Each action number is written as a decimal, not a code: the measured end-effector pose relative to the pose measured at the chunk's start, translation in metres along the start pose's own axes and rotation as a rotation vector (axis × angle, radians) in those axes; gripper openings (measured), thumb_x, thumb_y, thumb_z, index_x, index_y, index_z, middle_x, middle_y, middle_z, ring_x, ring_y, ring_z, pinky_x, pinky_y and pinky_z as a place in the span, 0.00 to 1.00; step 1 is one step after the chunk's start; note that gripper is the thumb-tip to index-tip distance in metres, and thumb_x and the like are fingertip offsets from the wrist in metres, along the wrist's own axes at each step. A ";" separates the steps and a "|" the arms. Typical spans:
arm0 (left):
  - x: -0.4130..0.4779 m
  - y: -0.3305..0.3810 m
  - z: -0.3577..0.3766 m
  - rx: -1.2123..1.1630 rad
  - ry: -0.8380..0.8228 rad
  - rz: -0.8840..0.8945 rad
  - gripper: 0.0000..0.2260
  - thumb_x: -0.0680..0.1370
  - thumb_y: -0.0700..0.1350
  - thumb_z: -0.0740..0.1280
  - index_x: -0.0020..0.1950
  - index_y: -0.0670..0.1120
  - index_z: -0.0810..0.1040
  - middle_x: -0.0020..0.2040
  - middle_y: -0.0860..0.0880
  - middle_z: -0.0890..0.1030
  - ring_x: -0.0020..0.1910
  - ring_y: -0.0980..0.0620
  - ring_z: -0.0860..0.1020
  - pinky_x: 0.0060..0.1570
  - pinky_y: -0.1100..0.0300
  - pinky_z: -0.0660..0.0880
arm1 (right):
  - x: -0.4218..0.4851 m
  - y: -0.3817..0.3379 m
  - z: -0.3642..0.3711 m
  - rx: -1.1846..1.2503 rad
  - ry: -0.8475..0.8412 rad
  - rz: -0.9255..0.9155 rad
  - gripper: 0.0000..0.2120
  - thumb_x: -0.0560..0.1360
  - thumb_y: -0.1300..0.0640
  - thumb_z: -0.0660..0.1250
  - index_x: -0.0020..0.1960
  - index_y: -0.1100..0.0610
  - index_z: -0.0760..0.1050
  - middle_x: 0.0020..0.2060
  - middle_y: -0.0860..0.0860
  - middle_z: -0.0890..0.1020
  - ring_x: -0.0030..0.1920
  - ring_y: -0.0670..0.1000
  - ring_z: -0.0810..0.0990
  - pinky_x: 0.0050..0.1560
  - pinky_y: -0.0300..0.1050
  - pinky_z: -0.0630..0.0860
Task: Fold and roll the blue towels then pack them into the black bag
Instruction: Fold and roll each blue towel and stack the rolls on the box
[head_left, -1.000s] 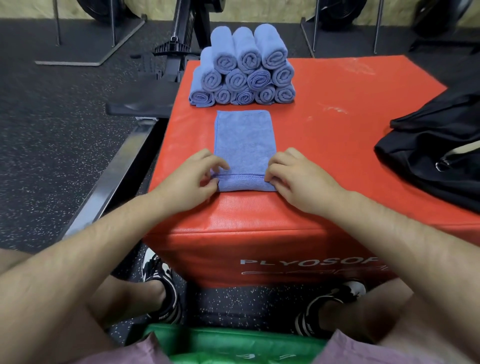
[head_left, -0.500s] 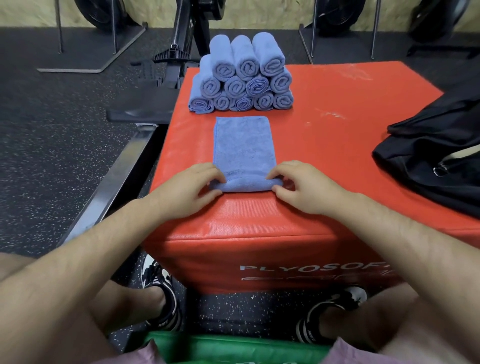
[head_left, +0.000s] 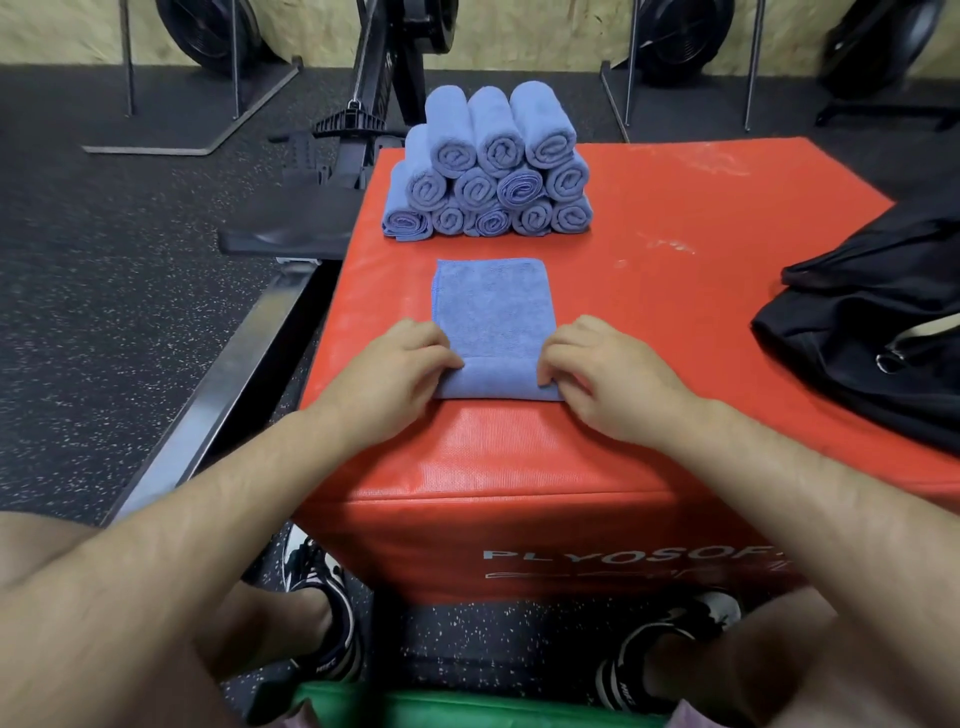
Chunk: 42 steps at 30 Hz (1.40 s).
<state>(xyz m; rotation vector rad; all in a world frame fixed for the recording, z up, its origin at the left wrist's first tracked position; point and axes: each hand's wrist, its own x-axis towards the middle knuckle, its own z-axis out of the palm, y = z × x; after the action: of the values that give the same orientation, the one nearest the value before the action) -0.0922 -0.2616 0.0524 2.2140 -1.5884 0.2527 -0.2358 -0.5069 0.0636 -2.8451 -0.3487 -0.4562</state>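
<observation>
**Item: folded blue towel** (head_left: 493, 312). A narrow strip lying flat on the red plyo box (head_left: 675, 234), close to the box's 6 o'clock edge. Its long axis runs from 6 to 12 o'clock, away from the person. The near end is turned over into a low roll, and the roll's axis lies 9 to 3 o'clock, across the strip.

**Grip, left hand** (head_left: 395, 369). At the 9 o'clock end of the roll, with fingers curled over it and pinching the cloth.

**Grip, right hand** (head_left: 608, 374). At the 3 o'clock end, with fingers curled onto the roll in the same way. The two hands are equally near the towel.

**Governing relation.** All the unrolled cloth lies at 12 o'clock from both grips, flat and square-cornered. Judgement: the coming move calls for pushing the roll toward 12 o'clock along the long axis. Both ends need to stay level so the roll does not taper.

**Item: stack of rolled blue towels** (head_left: 488, 176). At 12 o'clock beyond the strip's far edge, separated from it by bare red surface. There are three tiers, with the spiral ends facing the person.

**Item: black bag** (head_left: 872, 353). At 3 o'clock on the box, well apart from the towel, with the right hand nearer to it. I cannot tell whether its mouth is open.

**Stage, judged.** The rolling of this towel is only at its first turn, and no towel shows in the bag.
</observation>
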 end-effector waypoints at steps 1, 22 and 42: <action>0.000 0.001 -0.002 -0.003 -0.021 0.013 0.11 0.78 0.38 0.63 0.55 0.42 0.83 0.51 0.47 0.79 0.48 0.44 0.76 0.52 0.49 0.74 | -0.001 -0.002 0.000 -0.004 -0.005 -0.015 0.09 0.73 0.62 0.62 0.48 0.52 0.78 0.46 0.45 0.78 0.49 0.53 0.75 0.49 0.49 0.75; 0.009 -0.004 0.002 -0.049 0.046 -0.125 0.06 0.80 0.40 0.66 0.55 0.47 0.79 0.55 0.50 0.74 0.51 0.46 0.71 0.56 0.55 0.67 | 0.011 0.012 0.007 0.178 0.099 0.178 0.07 0.75 0.62 0.67 0.51 0.53 0.78 0.50 0.48 0.77 0.53 0.51 0.72 0.60 0.44 0.68; 0.018 -0.015 -0.012 -0.365 -0.213 -0.295 0.10 0.79 0.44 0.69 0.55 0.57 0.74 0.54 0.56 0.78 0.48 0.54 0.75 0.45 0.72 0.67 | 0.017 0.013 -0.013 0.314 -0.180 0.311 0.11 0.72 0.54 0.69 0.53 0.50 0.73 0.44 0.47 0.82 0.44 0.51 0.80 0.49 0.51 0.76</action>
<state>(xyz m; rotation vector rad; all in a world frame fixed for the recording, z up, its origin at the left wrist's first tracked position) -0.0712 -0.2682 0.0667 2.1936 -1.2580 -0.3413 -0.2205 -0.5196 0.0787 -2.5717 -0.0018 -0.0753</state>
